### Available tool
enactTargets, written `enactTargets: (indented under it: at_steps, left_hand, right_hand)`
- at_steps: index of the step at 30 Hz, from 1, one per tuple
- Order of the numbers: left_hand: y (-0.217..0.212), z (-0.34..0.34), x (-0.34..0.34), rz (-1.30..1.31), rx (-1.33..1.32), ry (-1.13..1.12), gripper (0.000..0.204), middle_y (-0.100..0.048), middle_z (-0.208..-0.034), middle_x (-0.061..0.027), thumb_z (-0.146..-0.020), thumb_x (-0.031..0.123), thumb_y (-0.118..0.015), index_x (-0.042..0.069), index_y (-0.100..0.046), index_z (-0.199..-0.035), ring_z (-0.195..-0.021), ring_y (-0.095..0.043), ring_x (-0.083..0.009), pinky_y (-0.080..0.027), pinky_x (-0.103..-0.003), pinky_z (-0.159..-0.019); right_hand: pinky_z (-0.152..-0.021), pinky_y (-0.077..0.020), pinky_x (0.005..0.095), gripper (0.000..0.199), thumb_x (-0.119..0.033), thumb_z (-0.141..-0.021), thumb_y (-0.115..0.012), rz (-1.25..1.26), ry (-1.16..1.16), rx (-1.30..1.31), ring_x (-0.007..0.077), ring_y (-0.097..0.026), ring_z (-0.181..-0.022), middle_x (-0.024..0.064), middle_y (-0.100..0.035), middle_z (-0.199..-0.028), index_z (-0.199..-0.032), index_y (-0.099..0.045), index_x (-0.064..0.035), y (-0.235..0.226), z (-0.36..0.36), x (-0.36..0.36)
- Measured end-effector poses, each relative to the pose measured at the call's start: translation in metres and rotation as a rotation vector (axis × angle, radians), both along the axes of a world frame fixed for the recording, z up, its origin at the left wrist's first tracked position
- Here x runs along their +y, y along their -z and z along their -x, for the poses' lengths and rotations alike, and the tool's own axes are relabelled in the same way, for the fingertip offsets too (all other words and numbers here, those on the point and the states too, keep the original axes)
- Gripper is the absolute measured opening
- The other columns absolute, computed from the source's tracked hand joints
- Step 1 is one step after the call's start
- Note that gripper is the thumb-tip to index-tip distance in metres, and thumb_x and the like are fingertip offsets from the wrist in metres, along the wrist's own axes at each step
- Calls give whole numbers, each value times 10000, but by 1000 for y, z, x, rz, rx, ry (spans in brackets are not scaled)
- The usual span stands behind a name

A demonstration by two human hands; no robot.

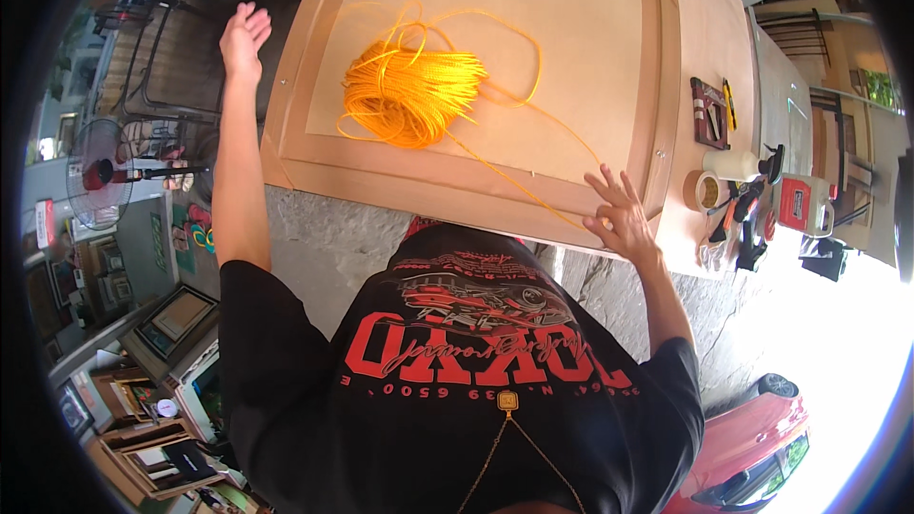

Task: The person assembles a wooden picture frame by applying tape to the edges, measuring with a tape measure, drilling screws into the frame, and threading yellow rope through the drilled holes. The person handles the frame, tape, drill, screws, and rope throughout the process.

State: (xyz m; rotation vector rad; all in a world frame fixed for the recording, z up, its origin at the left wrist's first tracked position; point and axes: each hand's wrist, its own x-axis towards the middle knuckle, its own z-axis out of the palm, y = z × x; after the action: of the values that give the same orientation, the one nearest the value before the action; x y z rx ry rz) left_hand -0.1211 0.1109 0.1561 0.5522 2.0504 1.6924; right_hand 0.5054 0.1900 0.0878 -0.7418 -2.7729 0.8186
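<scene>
A coil of yellow cord (414, 86) lies on the back of a large panel, whose edges are covered with brown tape (428, 167). Loose loops rise from the coil's far side, and strands trail off it to the right. My right hand (624, 219) is over the panel's near right corner, thumb and forefinger pinched on a strand of the cord while the other fingers spread. Beyond the panel's left edge, my left hand (246, 41) is raised with its fingers stretched out, and no object shows in it. Small metal fittings (660, 153) sit on the panel's side strips.
Right of the panel, the table (700, 33) bears a dark tool tray (709, 112), a yellow cutter knife (729, 103), a tape roll (702, 190), black tools (752, 219) and a jerrycan (806, 205). A fan (100, 173) stands at left; a red car (743, 457) is at lower right.
</scene>
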Motion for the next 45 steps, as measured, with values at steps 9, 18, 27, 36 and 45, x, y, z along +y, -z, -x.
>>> enactTargets:
  at_steps: [9,18,27,36,45]
  left_hand:
    - [87,-115,-18,38,287,484,277,-683,-1053,-78,-953,218,-611,57,-659,-1174,-974,-626,-140,-484,-273,-866]
    - [82,-106,-12,176,328,450,271,-684,-875,-49,-889,72,-647,114,-685,-1154,-768,-614,-119,-512,-253,-751]
    - [76,-95,-9,56,440,705,280,-674,-855,-93,-781,-9,-703,76,-714,-1048,-682,-625,-166,-526,-284,-657]
    - [74,-87,-3,-38,455,869,284,-652,-848,-43,-803,-24,-697,50,-701,-1077,-690,-595,-120,-496,-253,-638]
    - [79,-58,11,-80,637,775,92,-661,-768,-105,-860,91,-666,29,-647,-926,-655,-634,-237,-517,-337,-628]
  right_hand:
    - [-819,-516,371,742,-526,-738,-777,878,-4,-255,237,-661,-867,111,-682,-905,-1277,-563,-62,22,66,-29]
    - [-780,-533,350,570,-385,-876,-692,489,113,207,206,-635,-894,128,-655,-960,-1253,-539,15,58,243,-73]
    - [-596,-508,308,289,-239,-955,-597,497,281,351,183,-630,-675,131,-649,-844,-1053,-627,31,40,275,-92]
    - [-610,-476,467,328,-266,-927,-557,364,357,136,424,-614,-657,238,-608,-682,-777,-624,18,-9,316,-49]
    - [-562,-434,419,363,-338,-913,-590,358,364,-66,280,-558,-564,174,-568,-599,-858,-686,8,-46,341,-39]
